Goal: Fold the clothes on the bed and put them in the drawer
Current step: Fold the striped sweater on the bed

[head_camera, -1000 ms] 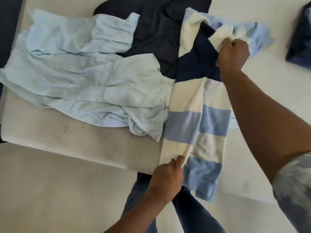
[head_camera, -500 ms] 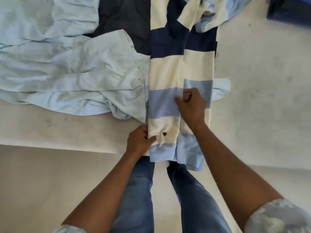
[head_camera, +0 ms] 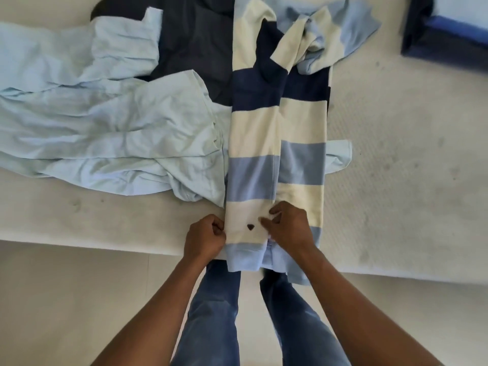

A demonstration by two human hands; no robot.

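Progress: early | cream, navy and pale-blue striped knit shirt [head_camera: 277, 133] lies lengthwise-folded on bed [head_camera: 396, 180], hem overhanging | left hand [head_camera: 204, 240], right hand [head_camera: 287, 225] pinch hem | pale-blue shirt [head_camera: 105, 143], dark garment [head_camera: 195, 48] unfolded | drawer unseen

Both bare forearms come in from below and converge at the near edge of the bed [head_camera: 105, 220]. Left hand [head_camera: 204, 237]: knuckles up, fingers curled tight, pinching the left edge of the striped shirt [head_camera: 253, 133]. Right hand [head_camera: 286, 228] sits just beside it, not touching, fingers bent, thumb and forefinger nipping the shirt's cloth near its middle fold.
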